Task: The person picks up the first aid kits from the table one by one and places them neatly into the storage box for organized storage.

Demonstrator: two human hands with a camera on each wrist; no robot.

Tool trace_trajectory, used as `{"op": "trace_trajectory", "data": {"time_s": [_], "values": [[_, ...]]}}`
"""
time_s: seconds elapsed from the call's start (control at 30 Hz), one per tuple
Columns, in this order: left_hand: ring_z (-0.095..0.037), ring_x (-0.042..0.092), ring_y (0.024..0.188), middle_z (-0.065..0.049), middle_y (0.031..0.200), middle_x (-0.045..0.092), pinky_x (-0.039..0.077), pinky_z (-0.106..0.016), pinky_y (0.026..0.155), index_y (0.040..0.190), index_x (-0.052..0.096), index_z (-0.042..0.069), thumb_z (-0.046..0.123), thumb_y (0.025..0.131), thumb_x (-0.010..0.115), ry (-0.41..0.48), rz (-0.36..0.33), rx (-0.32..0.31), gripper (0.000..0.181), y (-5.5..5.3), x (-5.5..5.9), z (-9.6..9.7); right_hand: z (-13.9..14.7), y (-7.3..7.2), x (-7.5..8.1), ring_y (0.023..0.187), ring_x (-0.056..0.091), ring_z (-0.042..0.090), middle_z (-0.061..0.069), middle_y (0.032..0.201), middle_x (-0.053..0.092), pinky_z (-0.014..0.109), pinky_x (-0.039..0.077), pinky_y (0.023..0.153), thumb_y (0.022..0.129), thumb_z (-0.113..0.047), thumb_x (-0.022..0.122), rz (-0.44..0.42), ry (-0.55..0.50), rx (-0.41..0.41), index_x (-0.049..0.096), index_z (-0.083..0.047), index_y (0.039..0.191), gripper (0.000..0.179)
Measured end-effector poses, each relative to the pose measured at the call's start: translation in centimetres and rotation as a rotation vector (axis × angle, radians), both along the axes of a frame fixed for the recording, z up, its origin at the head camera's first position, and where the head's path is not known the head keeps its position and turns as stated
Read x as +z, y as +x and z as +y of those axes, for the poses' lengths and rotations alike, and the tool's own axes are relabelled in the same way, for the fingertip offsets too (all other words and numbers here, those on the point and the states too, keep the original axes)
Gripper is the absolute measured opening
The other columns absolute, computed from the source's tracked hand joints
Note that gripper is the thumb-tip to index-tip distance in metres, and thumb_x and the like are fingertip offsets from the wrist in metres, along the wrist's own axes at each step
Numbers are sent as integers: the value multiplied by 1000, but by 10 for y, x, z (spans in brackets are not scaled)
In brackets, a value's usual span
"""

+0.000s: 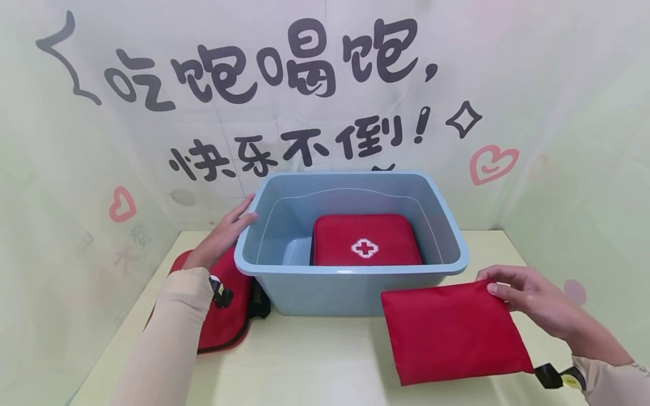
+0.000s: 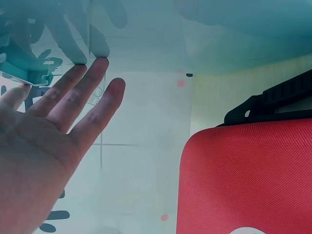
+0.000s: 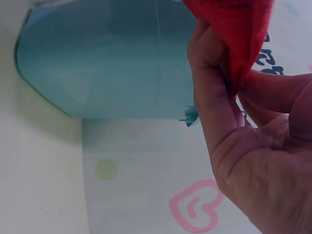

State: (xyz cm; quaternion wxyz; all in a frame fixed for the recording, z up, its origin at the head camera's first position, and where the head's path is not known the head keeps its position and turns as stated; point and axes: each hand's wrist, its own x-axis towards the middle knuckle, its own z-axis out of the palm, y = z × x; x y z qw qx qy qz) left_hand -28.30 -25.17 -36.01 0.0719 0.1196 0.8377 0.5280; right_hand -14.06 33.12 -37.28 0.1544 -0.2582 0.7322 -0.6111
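A pale blue plastic tub (image 1: 330, 290) stands on the table, and a red first-aid case (image 1: 365, 234) with a white-edged cross lies inside it. My left hand (image 1: 227, 235) rests on the tub's left rim; in the left wrist view its fingers (image 2: 73, 100) look straight and touch the wall. My right hand (image 1: 533, 293) pinches the upper right corner of a flat red fabric pouch (image 1: 457, 332), held up in front of the tub's right side. The right wrist view shows thumb and fingers closed on the red cloth (image 3: 239, 39).
Left of the tub, partly under my left forearm, lies another red case (image 1: 223, 310) with a black strap (image 1: 260, 299). The light wooden table (image 1: 304, 361) meets a printed wall sheet (image 1: 325, 129) behind the tub, with further sheets at both sides.
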Motion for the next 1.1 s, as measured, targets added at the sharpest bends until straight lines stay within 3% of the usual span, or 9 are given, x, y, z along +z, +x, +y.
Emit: {"op": "trace_trajectory", "data": {"time_s": [0.3, 0.43, 0.63, 0.9, 1.1], "values": [[-35, 17, 149, -1, 166, 12, 30, -67, 109, 159, 11, 41, 45, 102, 49, 5, -10, 3, 69, 3, 4, 1, 8, 1, 19, 74, 70, 29, 7, 98, 70, 39, 58, 67, 102, 9, 38, 17, 18, -9, 60, -8, 122, 35], [-34, 17, 149, -1, 166, 13, 28, -66, 110, 159, 11, 41, 44, 103, 49, 4, -11, 9, 68, 3, 5, 1, 8, 0, 29, 72, 69, 30, 8, 97, 69, 38, 57, 64, 101, 11, 38, 37, 4, -7, 59, -6, 122, 34], [-34, 16, 149, 0, 166, 11, 29, -66, 110, 159, 10, 41, 44, 103, 49, 3, -24, 12, 68, 3, 5, 1, 4, -2, 47, 73, 69, 23, 8, 95, 69, 34, 57, 61, 101, 12, 39, 58, -15, -66, 59, -1, 118, 29], [-35, 16, 149, -1, 166, 11, 29, -67, 110, 159, 9, 39, 42, 103, 49, 2, -45, 18, 69, 4, 8, 1, -5, -18, 66, 81, 68, 19, 6, 103, 67, 30, 58, 66, 101, 10, 42, 64, -71, -131, 62, -3, 120, 30], [-36, 14, 150, -3, 167, 9, 26, -67, 110, 160, 8, 35, 36, 104, 49, 14, -59, 16, 70, 4, 9, 3, -12, -30, 72, 85, 68, 19, 6, 108, 67, 29, 59, 71, 102, 8, 40, 25, -203, -167, 62, -3, 121, 31]]}}
